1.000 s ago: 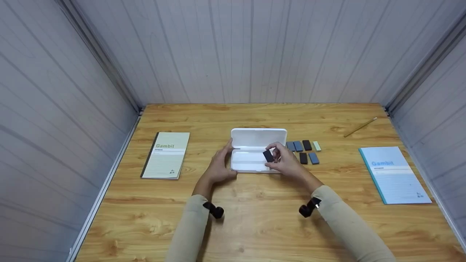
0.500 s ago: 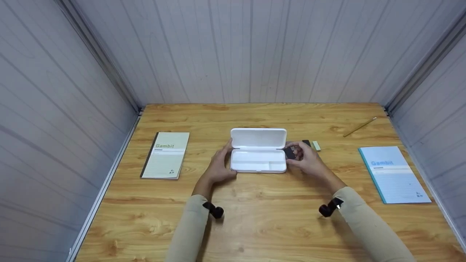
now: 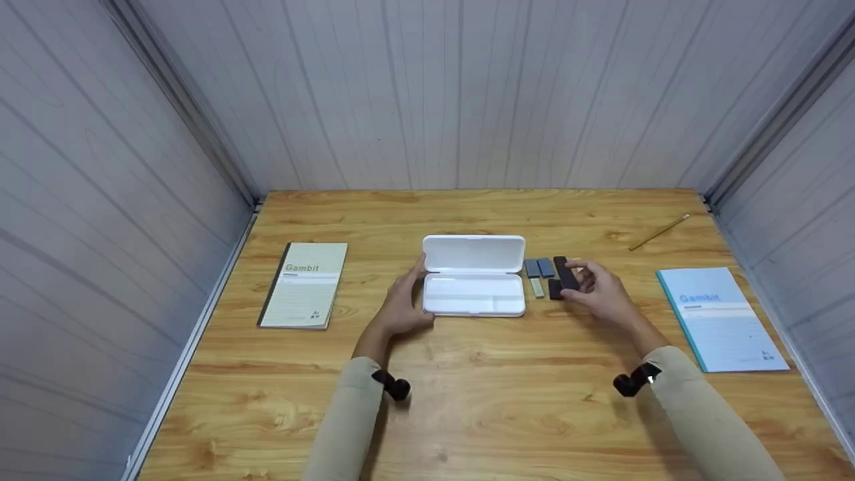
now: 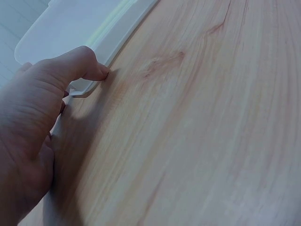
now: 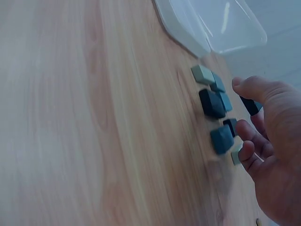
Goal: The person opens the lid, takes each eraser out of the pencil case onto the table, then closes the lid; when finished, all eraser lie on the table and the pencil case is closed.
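My left hand (image 3: 404,304) grips the left end of an open white pencil case (image 3: 474,304), thumb at the front corner. In the left wrist view the thumb presses the edge of the case (image 4: 101,42). The right hand (image 3: 601,294) pinches a black eraser (image 5: 251,105) between thumb and fingers, above several small erasers right of the case. Among those on the table are a pale green eraser (image 3: 537,288), a blue eraser (image 3: 546,268) and a black eraser (image 3: 555,290). In the head view, my right hand hides part of the group.
A cream notebook (image 3: 304,286) lies at the left and a blue notebook (image 3: 723,321) at the right. Toward the back right is a pencil (image 3: 659,232). Panel walls (image 3: 427,100) enclose the back and sides of the wooden table (image 3: 494,401).
My right hand has moved right with the black eraser, from over the pencil case to over the erasers beside it. The left hand has stayed on the case.
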Demonstrator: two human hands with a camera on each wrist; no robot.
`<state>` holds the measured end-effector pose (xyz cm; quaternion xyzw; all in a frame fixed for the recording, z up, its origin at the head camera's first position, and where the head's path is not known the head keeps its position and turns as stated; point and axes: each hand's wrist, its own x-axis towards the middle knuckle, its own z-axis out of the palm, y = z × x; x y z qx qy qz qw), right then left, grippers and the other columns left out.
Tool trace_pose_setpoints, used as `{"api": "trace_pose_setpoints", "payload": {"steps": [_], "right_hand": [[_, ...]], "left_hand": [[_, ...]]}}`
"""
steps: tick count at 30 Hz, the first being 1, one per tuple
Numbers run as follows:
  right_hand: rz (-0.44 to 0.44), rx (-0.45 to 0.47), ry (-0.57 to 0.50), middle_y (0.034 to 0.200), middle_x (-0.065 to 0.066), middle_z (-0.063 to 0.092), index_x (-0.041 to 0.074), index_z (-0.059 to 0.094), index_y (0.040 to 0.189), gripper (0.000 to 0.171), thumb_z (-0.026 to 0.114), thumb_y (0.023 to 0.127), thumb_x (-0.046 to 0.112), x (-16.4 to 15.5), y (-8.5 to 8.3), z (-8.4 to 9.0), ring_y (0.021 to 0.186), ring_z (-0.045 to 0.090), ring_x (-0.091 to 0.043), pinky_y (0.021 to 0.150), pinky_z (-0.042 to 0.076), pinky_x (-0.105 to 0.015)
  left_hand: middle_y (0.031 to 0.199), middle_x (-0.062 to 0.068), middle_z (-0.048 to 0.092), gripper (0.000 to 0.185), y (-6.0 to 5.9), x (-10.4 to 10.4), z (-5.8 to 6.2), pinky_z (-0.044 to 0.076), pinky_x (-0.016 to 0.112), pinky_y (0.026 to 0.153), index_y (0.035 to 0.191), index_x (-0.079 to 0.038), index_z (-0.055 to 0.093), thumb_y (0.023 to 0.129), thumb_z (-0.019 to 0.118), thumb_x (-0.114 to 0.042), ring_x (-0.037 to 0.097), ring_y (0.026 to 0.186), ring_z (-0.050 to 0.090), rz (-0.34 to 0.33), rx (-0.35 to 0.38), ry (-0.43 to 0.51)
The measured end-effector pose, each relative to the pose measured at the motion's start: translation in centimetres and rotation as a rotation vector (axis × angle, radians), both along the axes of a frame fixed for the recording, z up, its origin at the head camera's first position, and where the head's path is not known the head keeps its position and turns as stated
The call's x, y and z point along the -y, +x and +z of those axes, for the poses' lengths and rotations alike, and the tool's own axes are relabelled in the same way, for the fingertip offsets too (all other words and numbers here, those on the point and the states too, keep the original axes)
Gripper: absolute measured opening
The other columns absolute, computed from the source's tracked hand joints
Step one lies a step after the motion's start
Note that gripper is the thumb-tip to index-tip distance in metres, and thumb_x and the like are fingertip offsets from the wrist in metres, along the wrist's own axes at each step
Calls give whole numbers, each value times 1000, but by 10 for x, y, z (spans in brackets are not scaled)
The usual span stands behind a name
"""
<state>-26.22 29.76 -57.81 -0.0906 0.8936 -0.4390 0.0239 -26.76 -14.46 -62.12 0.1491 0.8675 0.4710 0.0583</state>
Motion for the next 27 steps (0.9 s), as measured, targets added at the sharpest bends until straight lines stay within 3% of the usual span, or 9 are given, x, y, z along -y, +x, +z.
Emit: {"api": "trace_pose_setpoints", "payload": {"steps": [13,22,27], "right_hand": [[-51,46,61,120,-23,66,-4,59,154,57,81,104,12,-34,0,-10,94,58,-10,80,48,-17],[-73,44,90,116,-23,67,-4,61,152,56,82,102,12,-42,-1,-16,90,56,-10,75,47,-19],[-76,51,88,115,-20,66,-3,61,153,57,82,103,14,-44,0,-19,90,56,-8,76,47,-19]], "left_hand": [[169,16,59,127,0,1,0,23,66,138,182,-15,17,75,85,-15,39,161,44,-1,-15,0],[170,16,58,128,0,1,1,27,63,139,183,-17,16,77,87,-14,38,161,44,-2,-1,-9],[169,15,59,127,1,1,0,22,62,140,183,-18,16,77,87,-14,37,163,43,-3,2,-3]]}}
